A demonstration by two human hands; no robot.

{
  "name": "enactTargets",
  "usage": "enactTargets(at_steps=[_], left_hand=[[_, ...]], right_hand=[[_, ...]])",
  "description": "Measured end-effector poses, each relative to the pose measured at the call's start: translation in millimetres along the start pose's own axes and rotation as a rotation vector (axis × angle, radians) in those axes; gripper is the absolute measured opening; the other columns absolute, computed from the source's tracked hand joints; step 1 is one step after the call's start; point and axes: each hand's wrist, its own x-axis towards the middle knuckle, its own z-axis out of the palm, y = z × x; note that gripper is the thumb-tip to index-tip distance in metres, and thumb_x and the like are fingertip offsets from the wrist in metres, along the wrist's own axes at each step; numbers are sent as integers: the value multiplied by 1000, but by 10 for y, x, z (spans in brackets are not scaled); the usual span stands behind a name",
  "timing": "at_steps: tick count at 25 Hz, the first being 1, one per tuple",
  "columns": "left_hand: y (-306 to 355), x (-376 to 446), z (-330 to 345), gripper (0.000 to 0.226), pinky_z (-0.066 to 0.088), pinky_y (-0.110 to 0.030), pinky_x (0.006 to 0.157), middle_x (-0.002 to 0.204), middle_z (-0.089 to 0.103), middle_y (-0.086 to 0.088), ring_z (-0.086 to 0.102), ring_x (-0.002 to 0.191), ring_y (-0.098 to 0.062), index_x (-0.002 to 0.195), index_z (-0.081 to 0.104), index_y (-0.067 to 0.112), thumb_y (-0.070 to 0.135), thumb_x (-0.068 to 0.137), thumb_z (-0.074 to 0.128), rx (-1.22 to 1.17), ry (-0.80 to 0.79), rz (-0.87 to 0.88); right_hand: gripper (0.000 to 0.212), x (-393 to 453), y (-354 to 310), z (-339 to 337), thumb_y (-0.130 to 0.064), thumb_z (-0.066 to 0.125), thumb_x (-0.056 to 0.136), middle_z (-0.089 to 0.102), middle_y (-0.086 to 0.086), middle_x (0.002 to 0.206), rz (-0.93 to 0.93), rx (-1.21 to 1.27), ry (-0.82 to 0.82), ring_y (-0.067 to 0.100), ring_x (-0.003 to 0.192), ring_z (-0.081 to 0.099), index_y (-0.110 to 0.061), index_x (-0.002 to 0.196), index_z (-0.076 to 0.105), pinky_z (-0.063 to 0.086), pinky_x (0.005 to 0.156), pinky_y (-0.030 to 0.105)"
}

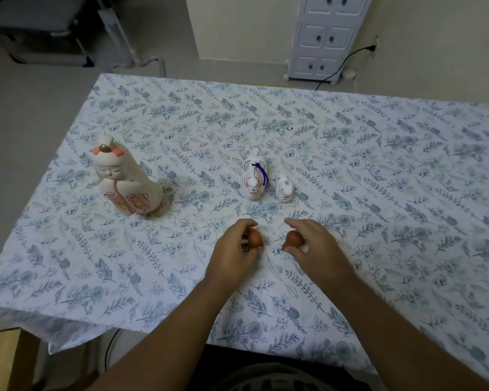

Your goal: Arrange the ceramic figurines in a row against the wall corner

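Two small brown figurines are being gripped close together near the front middle of the bench, which is being covered by a leaf-printed cloth. The left hand is being closed around one small brown figurine, fingers curled over its top; the right hand is being closed in the same way on the second brown figurine. Whether the two are being lifted or are resting on the cloth cannot be told, since their bases are being hidden by the fingers.

Three other pieces are being left untouched farther back. A tall white doll figurine with pink blossoms is standing upright well to the left. Near the middle, a white animal figurine with a purple cord is standing with a smaller white figurine just beside it on its right (the two are near each other but appear apart).

By this view the task is judged to be at an early stage. No row is being formed yet: the doll is standing well apart from the white pair, and the brown pair is being held nearer the person. No wall corner is being met by the bench in this view (the far edge is being faced by open floor and a white drawer cabinet), so the intended line is being left unclear. All five pieces are judged to be awaiting placement side by side.
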Motion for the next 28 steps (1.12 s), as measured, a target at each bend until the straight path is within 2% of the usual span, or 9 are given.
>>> enactTargets(at_steps=[2, 4, 9, 12, 15, 18, 21, 25, 28], left_hand=[[-19, 0, 22, 34, 57, -37, 91, 108, 66, 9, 63, 104, -10, 111, 64, 25, 6, 84, 71, 3, 2, 35], [-25, -23, 54, 29, 58, -39, 89, 103, 66, 9, 63, 102, -11, 106, 67, 22, 6, 83, 72, -1, 9, 56], [-47, -43, 112, 34, 55, -28, 84, 100, 61, 8, 58, 97, -5, 106, 66, 23, 22, 77, 84, 52, 39, 110], [-19, -2, 127, 32, 54, -35, 89, 105, 65, 2, 58, 98, -10, 112, 68, 17, 9, 82, 76, 105, 39, 133], [0, 36, 107, 28, 55, -38, 90, 101, 67, 5, 61, 96, -13, 109, 67, 19, 4, 86, 67, 105, 27, 82], [-24, 57, 78, 33, 56, -38, 89, 100, 69, 9, 64, 97, -13, 107, 68, 23, 2, 81, 69, 106, 3, 48], [-23, 62, 39, 35, 57, -38, 88, 97, 72, 9, 66, 95, -11, 107, 67, 24, 0, 81, 69, 99, -24, 54], [-44, 77, 18, 34, 58, -40, 87, 97, 73, 8, 68, 93, -13, 109, 67, 23, 3, 82, 69, 103, -49, 73], [-5, 65, 6, 34, 57, -40, 87, 102, 73, 7, 67, 95, -14, 112, 66, 24, 7, 83, 68, 103, -73, 51]], right_hand=[[47, -19, 18, 75, -6, 79, 81, 62, -1, 119, -48, -33, 1, 17, 116, 55, -18, 125, 66, 46, 99, 29], [43, -69, 44, 158, -5, 80, 78, 60, -3, 108, -70, -19, 40, 19, 105, 58, -19, 117, 69, 52, 93, 34], [32, -76, -71, 304, -18, 85, 76, 54, -4, 98, 70, 58, 125, 17, 95, 57, -27, 103, 71, 52, 79, 28], [36, -31, -55, 275, -7, 74, 83, 57, -8, 96, 43, -8, 104, 16, 96, 58, -25, 113, 67, 53, 82, 32], [44, -44, 9, 221, 1, 67, 85, 59, -4, 105, 52, 36, 70, 12, 100, 57, -22, 121, 60, 52, 88, 29], [39, -58, 32, 217, -4, 72, 84, 65, -2, 104, 167, 156, 100, 14, 98, 64, -24, 116, 61, 56, 86, 31], [39, -46, 57, 216, -1, 72, 84, 70, -4, 97, 165, 188, 18, 10, 91, 69, -27, 112, 63, 60, 84, 36], [42, -34, 58, 176, -2, 73, 85, 69, -12, 96, 135, 132, -30, 0, 90, 67, -29, 114, 61, 59, 83, 31], [50, -81, -13, 165, -11, 78, 82, 64, -6, 111, 132, 122, -68, 9, 107, 61, -26, 125, 58, 47, 87, 11]])
